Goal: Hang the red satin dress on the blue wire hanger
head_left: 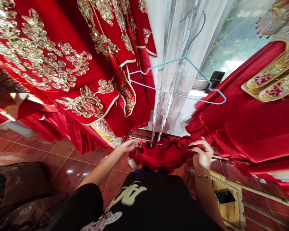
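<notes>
Black T-shirt is being worn nearest. Red satin cloth is being clamped in the grips of left hand and right hand.

Gold-sequinned red gown hangs left; blue wire hanger — before a sheer white curtain; tiled floor below.

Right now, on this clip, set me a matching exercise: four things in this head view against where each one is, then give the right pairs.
Things:
1 light-blue wire hanger
2 red cloth
3 bracelet
4 black phone

Places:
A on the right wrist
B hanging in front of a white curtain
C lying on a wooden surface
D gathered between the left hand and right hand

Pairs: 1-B, 2-D, 3-A, 4-C
</notes>
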`<action>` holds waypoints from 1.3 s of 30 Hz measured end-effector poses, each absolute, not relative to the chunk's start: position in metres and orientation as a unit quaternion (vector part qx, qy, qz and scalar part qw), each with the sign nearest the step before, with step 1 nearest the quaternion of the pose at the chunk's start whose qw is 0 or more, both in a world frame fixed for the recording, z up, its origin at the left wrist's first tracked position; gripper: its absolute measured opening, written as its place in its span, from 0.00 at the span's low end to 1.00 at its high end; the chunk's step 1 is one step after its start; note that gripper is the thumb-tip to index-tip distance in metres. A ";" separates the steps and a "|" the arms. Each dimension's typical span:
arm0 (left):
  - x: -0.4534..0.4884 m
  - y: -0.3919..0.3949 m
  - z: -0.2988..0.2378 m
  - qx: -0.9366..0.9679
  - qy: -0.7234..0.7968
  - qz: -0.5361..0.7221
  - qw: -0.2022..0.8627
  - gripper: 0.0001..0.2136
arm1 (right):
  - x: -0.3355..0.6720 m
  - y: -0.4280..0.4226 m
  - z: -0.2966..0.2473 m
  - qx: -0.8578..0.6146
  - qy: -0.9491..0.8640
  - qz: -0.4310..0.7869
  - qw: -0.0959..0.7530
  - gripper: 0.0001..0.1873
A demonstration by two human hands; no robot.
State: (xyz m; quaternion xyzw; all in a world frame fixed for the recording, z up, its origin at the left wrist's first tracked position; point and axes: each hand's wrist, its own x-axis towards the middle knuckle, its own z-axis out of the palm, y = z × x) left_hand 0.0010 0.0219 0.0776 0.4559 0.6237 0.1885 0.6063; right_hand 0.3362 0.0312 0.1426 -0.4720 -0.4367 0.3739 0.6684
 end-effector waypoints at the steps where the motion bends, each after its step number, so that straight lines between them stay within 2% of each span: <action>1: 0.011 0.019 0.085 0.452 0.610 0.213 0.615 0.16 | 0.331 0.030 0.146 -0.464 -0.432 0.390 0.668 0.05; 6: 0.091 0.006 0.118 0.406 0.448 0.456 0.653 0.20 | 0.305 0.023 0.169 -0.407 -0.416 0.494 0.646 0.09; 8: 0.125 0.002 0.127 0.435 0.409 0.527 0.605 0.19 | 0.297 0.021 0.177 -0.390 -0.404 0.520 0.644 0.10; 10: 0.150 0.000 0.131 0.480 0.421 0.546 0.543 0.16 | 0.291 0.019 0.182 -0.373 -0.385 0.546 0.644 0.12; 16: 0.165 -0.001 0.123 0.503 0.484 0.528 0.483 0.18 | 0.282 0.014 0.181 -0.355 -0.348 0.595 0.632 0.13; 24: 0.135 0.019 0.122 0.553 0.454 0.457 0.529 0.17 | 0.288 0.017 0.175 -0.367 -0.360 0.600 0.613 0.13; 33: 0.132 0.030 0.115 0.610 0.486 0.354 0.515 0.09 | 0.291 0.020 0.174 -0.350 -0.318 0.630 0.616 0.12; 36: 0.131 0.032 0.115 0.623 0.491 0.333 0.510 0.12 | 0.295 0.021 0.173 -0.352 -0.316 0.626 0.620 0.12; 39: 0.125 0.032 0.123 0.626 0.449 0.309 0.557 0.16 | 0.297 0.024 0.173 -0.353 -0.322 0.618 0.624 0.12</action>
